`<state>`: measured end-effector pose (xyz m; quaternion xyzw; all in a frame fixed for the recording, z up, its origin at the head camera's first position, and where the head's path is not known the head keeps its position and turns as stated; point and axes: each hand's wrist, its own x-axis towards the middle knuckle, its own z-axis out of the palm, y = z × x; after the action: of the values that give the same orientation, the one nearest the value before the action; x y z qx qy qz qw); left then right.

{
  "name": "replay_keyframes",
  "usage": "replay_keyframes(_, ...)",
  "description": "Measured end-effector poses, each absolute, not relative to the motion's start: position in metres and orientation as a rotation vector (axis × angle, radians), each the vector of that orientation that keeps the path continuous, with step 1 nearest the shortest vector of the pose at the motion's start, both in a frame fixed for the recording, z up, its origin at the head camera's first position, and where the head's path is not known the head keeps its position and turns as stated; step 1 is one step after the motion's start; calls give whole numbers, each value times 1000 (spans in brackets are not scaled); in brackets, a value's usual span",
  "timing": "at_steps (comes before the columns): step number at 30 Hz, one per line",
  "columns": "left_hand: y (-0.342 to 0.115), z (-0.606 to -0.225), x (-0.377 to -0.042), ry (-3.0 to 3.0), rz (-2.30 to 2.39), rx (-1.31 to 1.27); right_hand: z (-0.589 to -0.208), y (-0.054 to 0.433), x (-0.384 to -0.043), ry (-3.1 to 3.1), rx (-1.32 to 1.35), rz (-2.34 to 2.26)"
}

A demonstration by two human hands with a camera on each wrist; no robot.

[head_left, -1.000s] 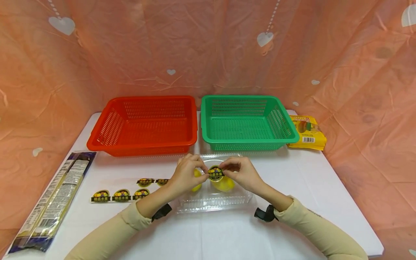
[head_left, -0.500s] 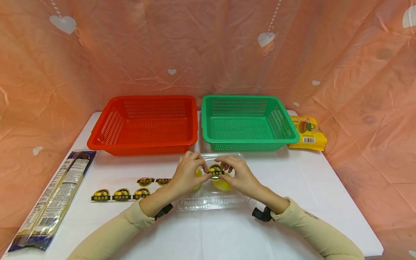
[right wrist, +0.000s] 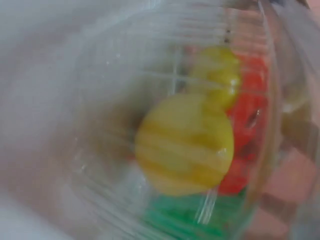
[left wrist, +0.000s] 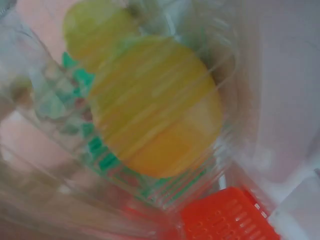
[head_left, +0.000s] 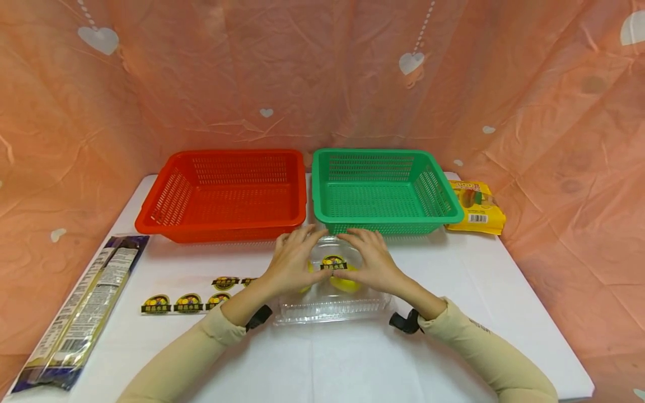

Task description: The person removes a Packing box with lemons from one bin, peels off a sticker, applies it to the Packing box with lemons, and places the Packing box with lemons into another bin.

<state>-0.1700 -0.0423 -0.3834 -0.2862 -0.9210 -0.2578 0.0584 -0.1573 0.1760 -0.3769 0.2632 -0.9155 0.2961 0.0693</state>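
A clear plastic clamshell box (head_left: pixel 332 311) lies on the table in front of me, with yellow round fruit (head_left: pixel 346 284) inside. On its lid sits a black and gold oval sticker (head_left: pixel 333 263). My left hand (head_left: pixel 294 262) rests over the left part of the lid, fingers spread and the thumb reaching the sticker's lower edge. Mirroring it on the right, my right hand (head_left: pixel 374 262) has its fingers spread and its thumb just below the sticker. Both wrist views look through the ribbed plastic at blurred yellow fruit (left wrist: pixel 157 107), partly overlapping another piece.
Behind the box stand a red basket (head_left: pixel 227 226) and a green basket (head_left: pixel 388 218). A yellow packet (head_left: pixel 478 218) leans by the green one. Several more stickers on a backing sheet (head_left: pixel 188 302) lie left of the box. Long foil packaging (head_left: pixel 96 302) lies along the left table edge.
Both hands pinched the sticker's edges a second ago. The right fingers let go first, then the left. Now the sticker lies on the lid, and both hands have spread around it.
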Motion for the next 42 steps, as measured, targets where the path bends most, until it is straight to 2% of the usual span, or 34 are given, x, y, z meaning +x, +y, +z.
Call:
replay_keyframes(6,-43,-386,-176,-2846,-668,-812,-381,178,-162,-2792,733,878)
replay_keyframes(26,-44,-394,-180,-2717,-794,-744,-395,172,-176,-2686,607,917)
replay_keyframes(31,-51,-395,-180,-2627,-1071,-751,-397,181,-179,-2541,580,1242)
replay_keyframes(35,-68,-391,-174,-2535,-1338,-763,-401,199,-179,-2260,376,1684)
replay_keyframes(42,-96,-382,-155,-2646,-1348,-631,-400,244,-177,-1630,-331,2290)
